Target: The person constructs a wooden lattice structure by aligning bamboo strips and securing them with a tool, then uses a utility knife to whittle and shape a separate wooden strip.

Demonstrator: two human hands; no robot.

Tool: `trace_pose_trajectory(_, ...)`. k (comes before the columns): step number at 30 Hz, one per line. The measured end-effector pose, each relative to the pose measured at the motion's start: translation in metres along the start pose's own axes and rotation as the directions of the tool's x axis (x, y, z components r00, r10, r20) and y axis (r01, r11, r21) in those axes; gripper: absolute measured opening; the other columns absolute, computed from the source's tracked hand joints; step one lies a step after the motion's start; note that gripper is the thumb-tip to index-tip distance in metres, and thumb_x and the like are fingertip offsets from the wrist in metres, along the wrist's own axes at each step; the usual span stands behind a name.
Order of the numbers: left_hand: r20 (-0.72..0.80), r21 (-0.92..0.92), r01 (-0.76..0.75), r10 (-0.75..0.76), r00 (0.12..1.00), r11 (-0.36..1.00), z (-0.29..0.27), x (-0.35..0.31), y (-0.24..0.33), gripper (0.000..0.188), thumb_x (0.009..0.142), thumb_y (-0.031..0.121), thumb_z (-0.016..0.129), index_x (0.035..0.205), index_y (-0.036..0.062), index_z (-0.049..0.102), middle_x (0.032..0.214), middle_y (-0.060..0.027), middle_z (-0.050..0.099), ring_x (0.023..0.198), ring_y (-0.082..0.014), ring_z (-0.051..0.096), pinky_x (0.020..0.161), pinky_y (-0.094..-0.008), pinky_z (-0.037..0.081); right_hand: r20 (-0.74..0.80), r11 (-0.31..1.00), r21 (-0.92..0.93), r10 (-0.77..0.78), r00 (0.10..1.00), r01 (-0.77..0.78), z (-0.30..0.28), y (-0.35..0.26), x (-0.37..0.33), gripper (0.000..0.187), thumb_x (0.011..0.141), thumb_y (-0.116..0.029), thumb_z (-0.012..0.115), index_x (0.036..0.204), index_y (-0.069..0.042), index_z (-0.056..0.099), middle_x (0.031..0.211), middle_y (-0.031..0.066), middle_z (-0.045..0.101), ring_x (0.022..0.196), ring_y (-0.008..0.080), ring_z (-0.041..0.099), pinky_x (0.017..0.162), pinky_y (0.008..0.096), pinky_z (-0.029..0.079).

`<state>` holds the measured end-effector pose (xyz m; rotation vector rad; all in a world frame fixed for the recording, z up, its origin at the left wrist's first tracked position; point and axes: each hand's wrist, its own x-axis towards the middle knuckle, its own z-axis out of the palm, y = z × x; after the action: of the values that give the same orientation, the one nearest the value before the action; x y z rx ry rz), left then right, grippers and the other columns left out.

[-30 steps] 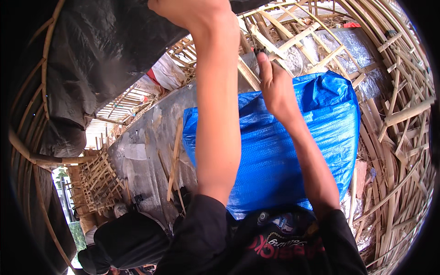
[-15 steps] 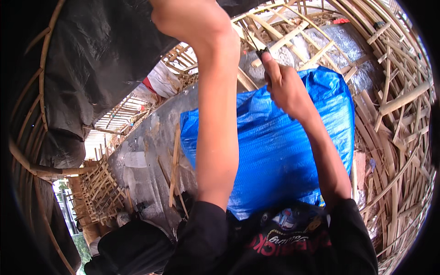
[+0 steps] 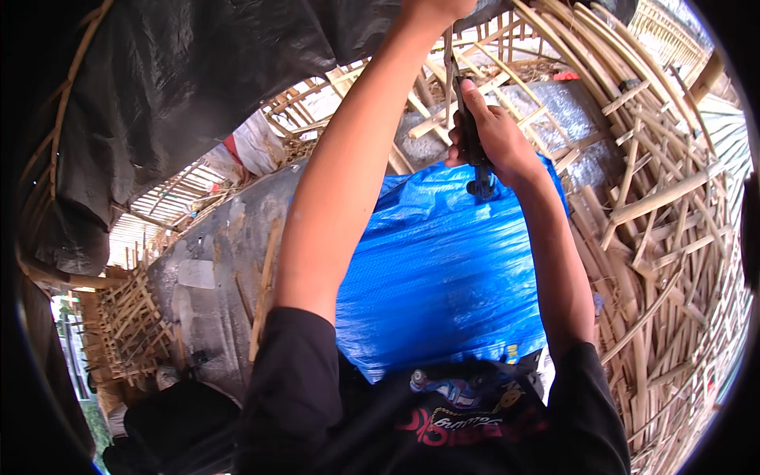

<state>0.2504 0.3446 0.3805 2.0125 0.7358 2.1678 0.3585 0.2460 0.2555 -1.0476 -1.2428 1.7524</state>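
My right hand (image 3: 500, 138) is wrapped round the black handle of a knife (image 3: 470, 146), thumb pointing up along it. The narrow dark blade rises from the fist beside a thin bamboo strip (image 3: 449, 59); whether they touch I cannot tell. At the top edge, my left hand (image 3: 443, 6) is closed at the upper end of that strip and partly cut off by the picture's rim. Below both hands, a large blue woven-plastic sack (image 3: 443, 269) spreads in front of my body.
Bundled bamboo strips (image 3: 657, 237) curve along the right. A black tarp (image 3: 190, 87) hangs at the upper left. A bamboo lattice (image 3: 127, 321) stands at the left, beside a grey surface (image 3: 210, 309). Crossed bamboo slats (image 3: 507, 59) lie beyond the hands.
My left hand has moved up and to the right, toward the strip. The right hand has turned, showing more of the knife's handle. The view has shifted somewhat.
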Motion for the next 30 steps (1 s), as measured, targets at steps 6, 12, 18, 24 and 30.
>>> trace_pose_trajectory(6,-0.112,-0.211,0.168,-0.194,0.975,0.963,0.021,0.033,-0.034,0.055,0.103,0.035,0.046,0.057,0.0067,0.039,0.051,0.0012,0.038,0.047,-0.0108,0.034,0.047,-0.0331,0.027,-0.160,0.969,0.134,-0.187,0.969,0.209,-0.018,-0.056,0.010,0.053,0.099,-0.058,0.043,0.086,-0.007,0.048,0.064,-0.0005,0.043,0.050,0.0119,0.043,0.049,0.0290,0.039)
trace_pose_trajectory(12,-0.140,-0.039,0.047,-0.052,0.989,0.998,0.041,0.046,-0.040,0.058,0.105,0.037,0.037,0.059,0.0020,0.039,0.051,-0.0096,0.037,0.047,-0.0222,0.037,0.052,-0.0417,0.030,-0.232,0.947,0.046,-0.299,0.926,0.318,-0.008,-0.038,0.054,0.054,0.100,-0.060,0.037,0.081,-0.010,0.046,0.058,-0.0011,0.038,0.045,0.0125,0.038,0.043,0.0285,0.034)
trace_pose_trajectory(18,-0.167,0.046,0.095,-0.086,0.982,0.994,0.023,0.037,-0.047,0.060,0.104,0.038,0.037,0.060,-0.0023,0.046,0.052,-0.0184,0.045,0.049,-0.0316,0.045,0.056,-0.0466,0.034,-0.044,0.990,0.019,-0.136,0.990,0.137,-0.006,-0.061,0.045,0.060,0.099,-0.062,0.036,0.082,-0.006,0.047,0.058,0.0002,0.041,0.046,0.0133,0.041,0.044,0.0309,0.039)
trace_pose_trajectory(24,-0.245,0.092,0.063,-0.039,0.969,0.994,0.027,0.033,-0.046,0.061,0.104,0.036,0.038,0.058,-0.0036,0.043,0.051,-0.0198,0.041,0.045,-0.0324,0.044,0.052,-0.0461,0.031,-0.040,0.996,0.002,-0.092,0.995,0.092,-0.011,-0.004,0.070,0.059,0.099,-0.063,0.038,0.072,-0.011,0.044,0.060,-0.0003,0.042,0.048,0.0122,0.041,0.046,0.0289,0.037)
trace_pose_trajectory(30,-0.226,-0.143,0.080,-0.111,0.968,0.987,-0.008,0.033,-0.048,0.057,0.105,0.037,0.040,0.061,0.0020,0.042,0.052,-0.0064,0.037,0.048,-0.0164,0.038,0.051,-0.0374,0.031,-0.067,0.965,0.246,-0.073,0.995,0.087,-0.019,0.009,0.048,0.058,0.099,-0.064,0.037,0.088,-0.007,0.047,0.061,0.0001,0.039,0.049,0.0131,0.041,0.046,0.0296,0.036)
